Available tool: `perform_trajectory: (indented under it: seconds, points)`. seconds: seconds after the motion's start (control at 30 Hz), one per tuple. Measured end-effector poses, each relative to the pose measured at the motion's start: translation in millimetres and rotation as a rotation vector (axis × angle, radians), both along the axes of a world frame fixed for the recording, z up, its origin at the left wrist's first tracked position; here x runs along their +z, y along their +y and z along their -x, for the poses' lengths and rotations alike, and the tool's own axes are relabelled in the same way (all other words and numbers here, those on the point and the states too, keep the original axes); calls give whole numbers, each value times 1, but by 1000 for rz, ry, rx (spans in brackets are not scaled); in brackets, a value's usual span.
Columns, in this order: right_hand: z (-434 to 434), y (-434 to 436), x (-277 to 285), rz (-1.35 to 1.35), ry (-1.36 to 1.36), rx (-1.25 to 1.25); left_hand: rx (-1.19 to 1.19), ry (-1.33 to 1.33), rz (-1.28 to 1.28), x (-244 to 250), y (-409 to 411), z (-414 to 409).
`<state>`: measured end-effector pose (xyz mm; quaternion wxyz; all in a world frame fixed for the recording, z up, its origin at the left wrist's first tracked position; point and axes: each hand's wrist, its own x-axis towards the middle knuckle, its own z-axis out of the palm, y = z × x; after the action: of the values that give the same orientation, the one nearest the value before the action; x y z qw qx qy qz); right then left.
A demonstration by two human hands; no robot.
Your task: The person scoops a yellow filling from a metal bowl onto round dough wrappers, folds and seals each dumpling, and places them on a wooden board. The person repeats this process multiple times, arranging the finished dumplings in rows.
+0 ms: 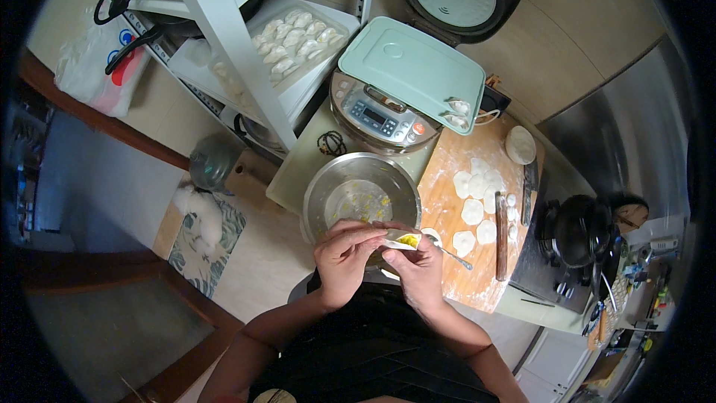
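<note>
A folded dumpling wrapper point(400, 239) with yellow filling showing at its right end is pinched between my two hands. My left hand point(344, 257) grips its left side with fingers and thumb. At its right side, my right hand point(417, 263) holds the edge near the open end. A metal spoon point(460, 260) sticks out beside the right hand; whether that hand holds it is unclear. Just beyond the hands is a steel mixing bowl point(361, 179) with yellow bits of filling inside. Flat round wrappers point(472, 211) lie on the floured wooden board point(447, 168) to the right.
A rolling pin point(501, 238) and small dough pieces point(512, 215) lie on the board, with a cleaver point(528, 193) along its far edge. Two dumplings point(457, 112) sit on a green lid point(414, 67) atop the rice cooker point(380, 117). More dumplings point(296, 39) fill a shelf container. A wok point(576, 229) stands right.
</note>
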<state>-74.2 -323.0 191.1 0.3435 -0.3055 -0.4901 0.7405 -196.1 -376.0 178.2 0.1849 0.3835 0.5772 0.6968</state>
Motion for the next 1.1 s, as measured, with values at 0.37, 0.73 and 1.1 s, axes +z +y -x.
perform_trajectory:
  seconds: [0.37, 0.73, 1.1]
  points:
    - [-15, 18, 2, -239, -293, 200, -197, 365, 67, 6, -2, 11]
    - [-12, 17, 16, -185, -341, 292, -35, 655, -151, 7, -2, 10]
    - [-8, 18, 16, -675, -494, 107, 46, 961, -22, 8, -11, 7]
